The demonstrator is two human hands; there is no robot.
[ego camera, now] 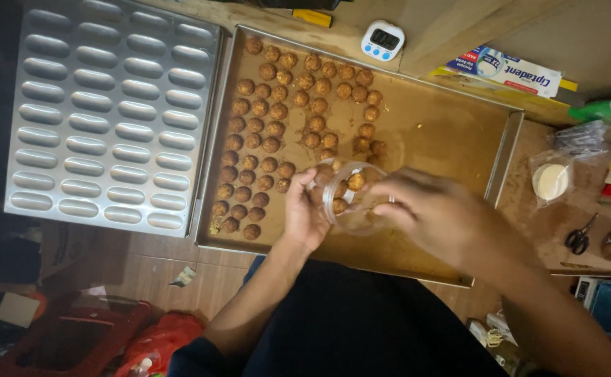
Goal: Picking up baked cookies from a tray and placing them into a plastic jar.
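I see a clear round plastic jar (351, 199), tilted over the tray (452, 139), holding several brown cookie balls (355, 181).

Both forearms are bare, with no sleeves reaching the wrists. A thin ring sits on a finger of the right hand (437, 213). The left hand (304, 218) wears nothing. Below the hands lies dark clothing, near black, with a dark blue fold beside the left forearm.

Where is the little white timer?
In the head view, the white timer lies at the top middle on the wooden surface, just beyond the far edge of the baking tray of round brown cookies, right of a yellow-handled tool.
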